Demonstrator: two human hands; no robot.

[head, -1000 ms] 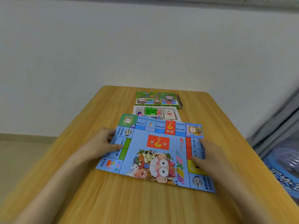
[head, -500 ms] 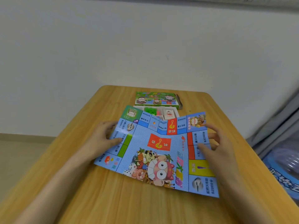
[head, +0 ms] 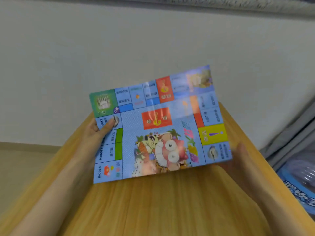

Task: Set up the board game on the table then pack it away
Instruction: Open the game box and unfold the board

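Note:
The paper game board [head: 153, 133], blue with coloured squares and a cartoon in its middle, is lifted off the wooden table [head: 153, 205] and tilted up towards me. My left hand [head: 96, 132] pinches its left edge, thumb on the printed face. My right hand [head: 239, 155] holds the lower right edge, its fingers behind the sheet and blurred. The raised board hides the game box and the parts tray at the far end of the table.
A white wall stands just beyond the table's far end. To the right of the table lie grey fabric [head: 289, 133] and a blue printed package [head: 301, 189]. Beige floor [head: 25, 164] shows on the left.
The board lay flat on the table under both hands. Both hands have raised it and tipped it up, so it now covers the box and tray behind.

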